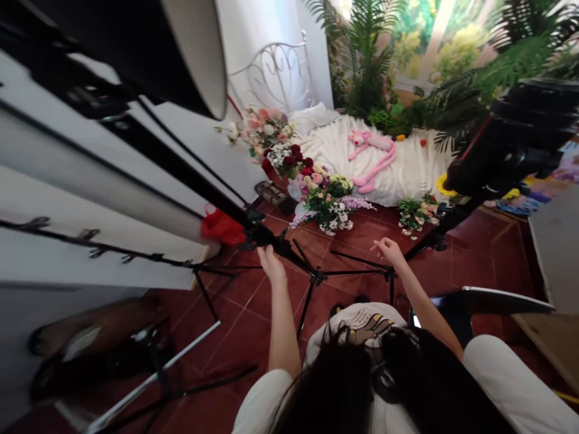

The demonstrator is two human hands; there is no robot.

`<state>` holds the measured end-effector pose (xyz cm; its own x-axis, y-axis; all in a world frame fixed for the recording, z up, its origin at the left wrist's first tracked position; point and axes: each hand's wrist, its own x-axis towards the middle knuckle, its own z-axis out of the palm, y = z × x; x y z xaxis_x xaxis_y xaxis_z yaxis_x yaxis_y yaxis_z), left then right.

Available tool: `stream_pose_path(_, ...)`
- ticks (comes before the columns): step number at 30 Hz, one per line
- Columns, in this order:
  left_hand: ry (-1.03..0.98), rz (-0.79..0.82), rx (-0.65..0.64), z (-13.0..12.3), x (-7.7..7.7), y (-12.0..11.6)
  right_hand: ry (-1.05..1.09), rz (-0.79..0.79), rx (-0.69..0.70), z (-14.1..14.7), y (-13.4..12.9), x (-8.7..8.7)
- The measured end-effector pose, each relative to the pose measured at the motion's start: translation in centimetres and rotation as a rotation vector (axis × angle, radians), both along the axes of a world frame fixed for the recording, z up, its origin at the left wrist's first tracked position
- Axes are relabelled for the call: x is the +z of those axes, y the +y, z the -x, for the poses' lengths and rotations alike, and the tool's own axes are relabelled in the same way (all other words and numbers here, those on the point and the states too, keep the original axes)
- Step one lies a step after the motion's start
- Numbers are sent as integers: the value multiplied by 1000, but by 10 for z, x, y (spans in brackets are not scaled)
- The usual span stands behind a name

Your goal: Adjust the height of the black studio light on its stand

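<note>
My left hand (pixel 272 265) is raised to the black light stand (pixel 226 202) at left, its fingers closed at the clamp on the pole; their tips are partly hidden. This stand slants up to a large dark lamp head (pixel 194 54) at the upper left. My right hand (pixel 389 249) hangs in the air left of a second black stand (pixel 423 241), its fingers loosely bent and apart, with nothing visible in them. That stand carries a black lamp (pixel 506 132) at the right.
Stand legs (pixel 319 276) spread over the red tiled floor (pixel 244 301). Artificial flowers (pixel 323 187) lie before a white-draped bed (pixel 411 160) with a pink plush toy (pixel 375 144). At left are a red bag (pixel 221 226) and a black bar with clips (pixel 136 253); at right, a dark flat panel (pixel 493 304).
</note>
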<state>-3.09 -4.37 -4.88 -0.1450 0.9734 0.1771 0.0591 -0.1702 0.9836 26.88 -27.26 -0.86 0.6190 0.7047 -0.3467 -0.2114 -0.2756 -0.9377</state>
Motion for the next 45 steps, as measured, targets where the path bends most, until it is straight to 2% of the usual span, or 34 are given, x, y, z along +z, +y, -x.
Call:
stream_pose_path(3, -88, -24, -3, -22, 24, 0, -42, -30, 136, 10, 29, 11)
stream_pose_path(6, -116, -14, -24, -28, 31, -2, -89, -74, 258, 25, 65, 25)
stream_pose_path(10, -184, 20, -58, -25, 26, 1, -96, -62, 422, 55, 124, 43)
stream_pose_path(14, -136, -4, -85, -23, 19, 6, -57, 28, 607, 92, 181, 52)
stream_pose_path(17, -85, -33, -50, -25, 15, 9, -59, 48, 670, 119, 213, 51)
stream_pose_path(20, -62, -21, -49, -27, 12, 11, -93, 57, 714, 142, 234, 42)
stream_pose_path(24, -50, -26, -37, -28, 11, 13, -222, 100, 707, 161, 248, 25)
stream_pose_path(28, -58, -28, -47, -29, 16, 13, -331, 95, 674, 160, 252, 19)
stream_pose_path(32, -71, -32, -72, -30, 20, 13, -254, 58, 659, 152, 252, 28)
stream_pose_path(37, -70, -70, -78, -30, 18, 14, -116, 27, 616, 152, 254, 38)
stream_pose_path(42, -81, -43, -62, -30, 13, 15, -85, 122, 567, 152, 257, 35)
stream_pose_path(45, -91, -30, -54, -31, 12, 15, -37, 52, 581, 147, 257, 32)
